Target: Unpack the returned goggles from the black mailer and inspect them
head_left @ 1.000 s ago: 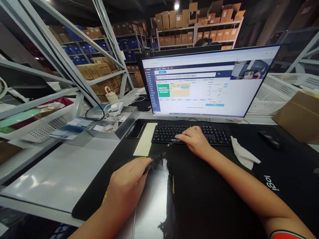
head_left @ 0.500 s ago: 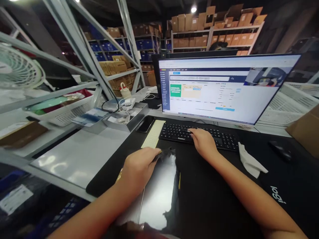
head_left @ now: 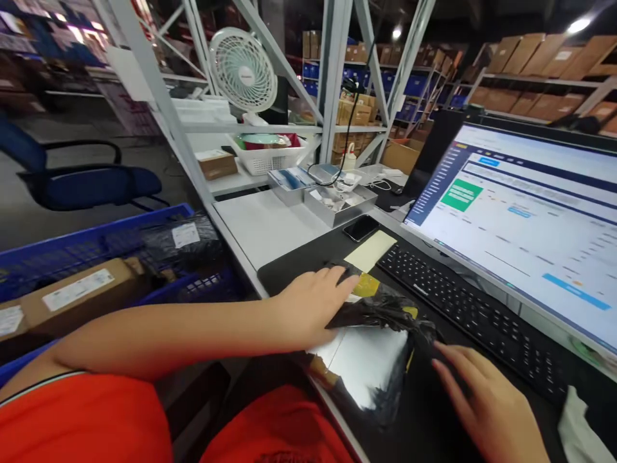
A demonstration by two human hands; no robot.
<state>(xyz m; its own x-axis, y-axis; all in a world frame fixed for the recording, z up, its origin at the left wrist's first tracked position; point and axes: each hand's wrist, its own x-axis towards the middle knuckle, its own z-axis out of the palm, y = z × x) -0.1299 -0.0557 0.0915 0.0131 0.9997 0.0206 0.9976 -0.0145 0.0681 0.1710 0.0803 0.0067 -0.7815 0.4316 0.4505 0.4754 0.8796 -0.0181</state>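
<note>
My left hand (head_left: 313, 305) grips the upper left part of a torn black plastic mailer bag (head_left: 380, 308), its fingers bent over the plastic. Part of a flat silver box (head_left: 371, 360) shows through the opening, with pieces of yellow tape around it. The package lies near the desk's front edge. At the right end of the plastic, my right hand (head_left: 491, 402) has its thumb and fingers apart. Its fingertips are close to the bag; whether they touch it I cannot tell.
A black keyboard (head_left: 463, 308) and a lit monitor (head_left: 520, 212) stand behind the package. A phone (head_left: 361, 227), a yellow paper pad (head_left: 371, 251) and a grey tray of small items (head_left: 337, 204) lie beyond my left hand. A blue crate (head_left: 159, 222) with parcels is left. A crumpled tissue (head_left: 585, 431) lies right.
My view has swung left and down. My right hand has left the keyboard and come to the package's right side. The black plastic now lies bunched across the package's top.
</note>
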